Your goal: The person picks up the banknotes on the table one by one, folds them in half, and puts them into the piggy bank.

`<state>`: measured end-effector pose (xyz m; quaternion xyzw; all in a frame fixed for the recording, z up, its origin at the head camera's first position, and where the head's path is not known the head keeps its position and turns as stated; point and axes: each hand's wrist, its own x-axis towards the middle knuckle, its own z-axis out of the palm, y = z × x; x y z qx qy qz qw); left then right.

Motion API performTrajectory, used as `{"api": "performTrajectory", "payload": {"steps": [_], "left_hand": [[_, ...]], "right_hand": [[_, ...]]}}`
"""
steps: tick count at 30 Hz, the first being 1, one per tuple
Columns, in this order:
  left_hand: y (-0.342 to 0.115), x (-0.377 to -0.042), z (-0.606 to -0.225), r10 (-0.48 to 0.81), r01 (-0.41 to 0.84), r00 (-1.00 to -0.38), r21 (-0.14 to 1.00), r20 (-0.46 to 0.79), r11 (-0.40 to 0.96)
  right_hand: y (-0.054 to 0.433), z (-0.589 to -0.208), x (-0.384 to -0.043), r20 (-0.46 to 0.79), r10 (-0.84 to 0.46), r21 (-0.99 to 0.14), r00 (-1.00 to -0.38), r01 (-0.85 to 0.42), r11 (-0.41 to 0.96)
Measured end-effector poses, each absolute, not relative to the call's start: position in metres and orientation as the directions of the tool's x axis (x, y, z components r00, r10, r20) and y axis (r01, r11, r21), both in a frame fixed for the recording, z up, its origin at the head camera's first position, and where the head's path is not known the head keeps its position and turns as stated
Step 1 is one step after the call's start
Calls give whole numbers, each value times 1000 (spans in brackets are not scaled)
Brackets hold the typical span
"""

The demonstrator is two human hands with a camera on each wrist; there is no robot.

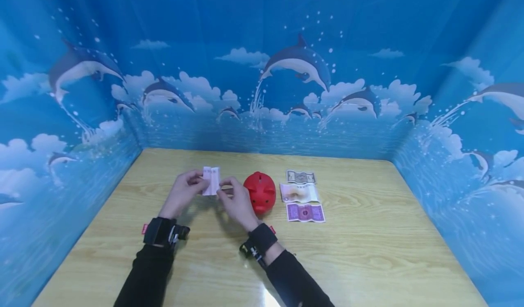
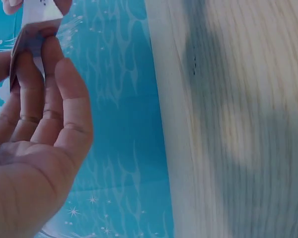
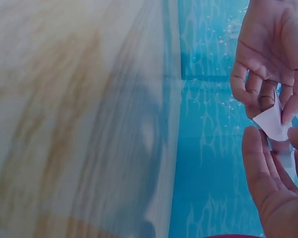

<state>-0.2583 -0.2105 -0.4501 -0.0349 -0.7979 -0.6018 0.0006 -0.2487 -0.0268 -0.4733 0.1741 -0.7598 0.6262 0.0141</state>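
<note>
Both hands work on a creased paper note (image 1: 211,181), held up over the left-centre part of the wood-grain table (image 1: 368,252), to the left of the red piggy bank (image 1: 260,193).

Left hand (image 1: 186,191): grasps the note's left side between thumb and fingers. Left wrist view: its fingers reach behind the folded paper; the thumb is cut by the frame's left edge.

Right hand (image 1: 239,204): pinches the note's right side near its lower corner. Left wrist view shows only fingertips of this hand at the top edge. Right wrist view: thumb and palm run off the right side.

Note: pale pinkish, with vertical creases; print too small to read. The fingers cover parts of both sides; number of folds cannot be told.

Piggy bank: slot on top, snout toward the near side. The right hand lies just beside its left flank; contact cannot be judged. A red sliver at the bottom edge of the right wrist view is too cropped to identify.

Right of the bank, three banknotes lie in a column: grey-brown banknote (image 1: 301,177) far, pale banknote with a tan patch (image 1: 300,193) in the middle, purple banknote (image 1: 305,213) near. Values illegible; unclear whether their edges overlap.

Behind: dolphin-print curtain (image 1: 262,7), cropped at the top.
</note>
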Motion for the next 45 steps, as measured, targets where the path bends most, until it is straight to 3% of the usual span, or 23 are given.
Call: {"api": "performTrajectory", "payload": {"steps": [21,34,45], "left_hand": [[-210,-258,-450,112,125,-989,951,97,283],[-211,-257,-451,207,192,-970,930,130,315],[-211,-255,-450,216,183,-969,930,117,318]], "right_hand": [[-26,-472,-248,245,-286,-956,-926,-279,87],[-25,-472,-245,263,-279,-947,-923,-303,107],[-25,-470,-243,241,-285,-948,-928,-288,136]]}}
